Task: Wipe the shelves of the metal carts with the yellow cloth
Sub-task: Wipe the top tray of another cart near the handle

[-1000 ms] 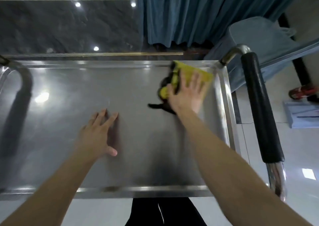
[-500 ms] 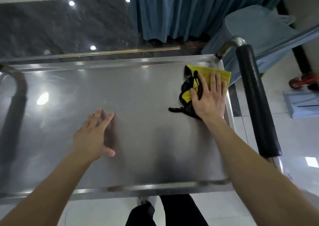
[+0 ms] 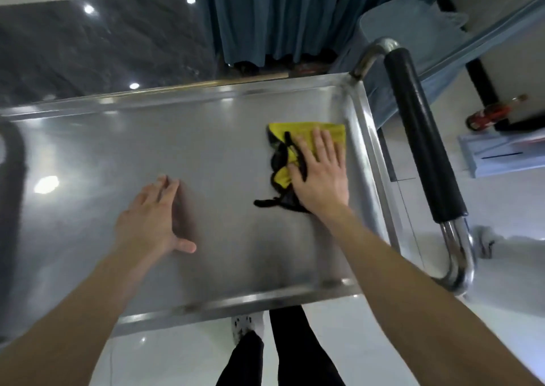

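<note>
My right hand (image 3: pixel 321 179), spread flat, presses the yellow cloth (image 3: pixel 303 130) on the shelf (image 3: pixel 206 149). Its rim (image 3: pixel 365 149) is just right. My left hand (image 3: pixel 147 220) lies flat too.

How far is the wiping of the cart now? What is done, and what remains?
Done: hard to say; the shelf shines all over, with no streaks marking wiped parts. In hand: the right hand presses the cloth flat on the shelf beside its right rim, while the left hand rests flat mid-shelf. Left: probably the rest of this shelf; any lower shelves are out of view.
</note>
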A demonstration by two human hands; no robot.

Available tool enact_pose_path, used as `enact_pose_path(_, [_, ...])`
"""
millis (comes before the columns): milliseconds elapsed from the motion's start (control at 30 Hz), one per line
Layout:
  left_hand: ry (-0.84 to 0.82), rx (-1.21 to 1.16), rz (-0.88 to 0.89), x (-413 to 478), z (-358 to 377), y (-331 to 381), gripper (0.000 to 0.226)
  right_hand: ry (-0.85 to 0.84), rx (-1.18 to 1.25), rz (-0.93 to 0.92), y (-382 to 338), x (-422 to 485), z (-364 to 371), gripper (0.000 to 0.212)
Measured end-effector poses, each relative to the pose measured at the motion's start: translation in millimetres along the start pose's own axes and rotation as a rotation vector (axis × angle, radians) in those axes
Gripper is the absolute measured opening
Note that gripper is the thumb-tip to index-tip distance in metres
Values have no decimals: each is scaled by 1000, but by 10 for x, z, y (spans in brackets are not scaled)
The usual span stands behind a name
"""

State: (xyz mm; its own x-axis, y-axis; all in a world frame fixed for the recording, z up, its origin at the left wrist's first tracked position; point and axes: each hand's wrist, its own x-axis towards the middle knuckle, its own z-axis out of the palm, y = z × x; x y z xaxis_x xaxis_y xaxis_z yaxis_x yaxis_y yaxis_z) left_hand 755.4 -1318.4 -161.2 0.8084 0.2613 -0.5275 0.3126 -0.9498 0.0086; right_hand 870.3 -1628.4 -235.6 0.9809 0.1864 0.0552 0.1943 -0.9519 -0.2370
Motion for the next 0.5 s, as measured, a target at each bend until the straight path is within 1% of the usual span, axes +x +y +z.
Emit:
enact_pose_path(67, [6, 14, 14, -15, -16, 13, 164, 16, -79, 183, 620, -94, -215, 64])
enact_pose_path(100, [12, 22, 22, -24, -21, 15, 163, 17, -115, 261, 747, -119, -252, 66])
enact_pose_path(133, [20, 31, 30, -31, -25, 16, 162, 22, -142, 336, 720, -130, -234, 68])
enact_pose_path(200, [30, 49, 34, -41, -24, -3, 160, 55, -127, 438, 237, -136, -74, 72])
enact_pose_path(233, [34, 53, 33, -43, -18, -24, 159, 62, -106, 401, -150, -148, 39, 73])
enact_pose_path(267, [38, 58, 34, -39, -9, -45, 158, 55, -72, 297, -590, -177, 158, 73])
enact_pose_path(333, [51, 75, 46, -35, -15, -54, 157, -9, 8, -4, -1419, -253, 384, 72])
enact_pose_path(367, [64, 82, 49, -39, -9, -50, 156, -50, 38, -132, -1721, -299, 436, 71])
enact_pose_path(400, [76, 87, 44, -43, 7, -50, 155, -87, 54, -216, -1882, -332, 447, 71])
enact_pose_path(433, [81, 93, 37, -49, 9, -46, 154, -96, 61, -259, -1887, -338, 438, 69])
enact_pose_path(500, [68, 93, 37, -59, -5, -32, 158, -49, 93, -262, -1494, -352, 369, 68])
